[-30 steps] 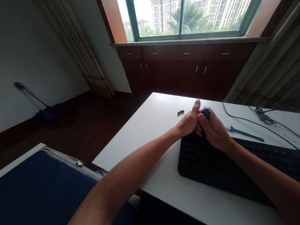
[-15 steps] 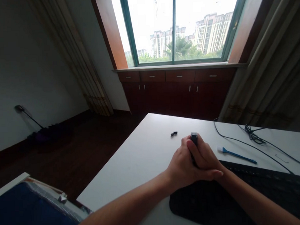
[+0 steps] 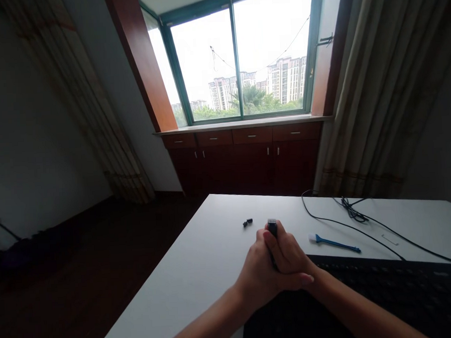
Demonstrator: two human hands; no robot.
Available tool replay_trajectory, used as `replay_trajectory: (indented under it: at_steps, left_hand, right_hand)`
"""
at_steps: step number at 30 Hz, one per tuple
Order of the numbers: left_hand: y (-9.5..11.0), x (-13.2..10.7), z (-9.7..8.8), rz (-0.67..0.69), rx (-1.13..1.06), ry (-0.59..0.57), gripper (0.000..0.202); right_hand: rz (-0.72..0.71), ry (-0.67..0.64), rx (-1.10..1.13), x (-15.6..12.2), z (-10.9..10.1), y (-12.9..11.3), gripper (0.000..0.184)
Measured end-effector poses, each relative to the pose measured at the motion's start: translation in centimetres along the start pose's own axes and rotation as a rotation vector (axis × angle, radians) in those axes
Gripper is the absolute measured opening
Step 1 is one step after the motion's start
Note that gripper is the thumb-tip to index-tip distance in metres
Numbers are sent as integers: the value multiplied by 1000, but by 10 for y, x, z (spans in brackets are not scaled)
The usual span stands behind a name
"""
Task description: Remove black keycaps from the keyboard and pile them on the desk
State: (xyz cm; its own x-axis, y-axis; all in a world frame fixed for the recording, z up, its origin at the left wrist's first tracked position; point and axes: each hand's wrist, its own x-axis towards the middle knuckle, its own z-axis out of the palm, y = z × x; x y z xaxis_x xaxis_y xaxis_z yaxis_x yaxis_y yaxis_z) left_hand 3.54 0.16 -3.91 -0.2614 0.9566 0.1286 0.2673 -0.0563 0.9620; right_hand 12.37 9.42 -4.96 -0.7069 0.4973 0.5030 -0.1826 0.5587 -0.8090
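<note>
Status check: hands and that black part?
Left hand and right hand clasped on small black part. Small black bits ahead on white table. Black keyboard at right, beside hands.

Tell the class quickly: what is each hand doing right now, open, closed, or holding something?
Left hand: closed, holding a small black object.
Right hand: closed around the same object, wrapped over the left hand.

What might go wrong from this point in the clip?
The small black part held between the left hand and right hand might slip and land on the black keyboard, where it would be hard to spot. The tiny black pieces lying loose on the white table could get knocked away.
</note>
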Motion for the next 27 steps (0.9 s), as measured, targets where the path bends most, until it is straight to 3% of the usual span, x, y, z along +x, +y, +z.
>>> replay_trajectory:
  at_steps: [2,6,9,12,17,19,23,27]
  left_hand:
    - [1,0,0,2,22,-2,80]
    - [5,-1,0,1,107,-5,86]
    - [7,0,-2,1,130,-14,91]
    - [9,3,-8,19,131,-90,89]
    - [9,11,-32,102,285,-298,87]
    - [8,14,-42,163,364,-342,75]
    - [7,17,-53,298,484,-356,33]
    - [8,18,-58,313,478,-363,20]
  right_hand:
    - [0,11,-7,0,-1,-1,18]
    - [65,167,18,1,-2,-3,23]
    - [106,173,35,1,-2,-3,27]
    - [134,192,168,4,-2,-4,33]
    - [197,363,506,12,-7,-2,39]
    - [201,430,574,15,-9,-2,39]
    - [213,494,599,18,-12,-3,37]
    - [223,480,598,17,-12,-6,37]
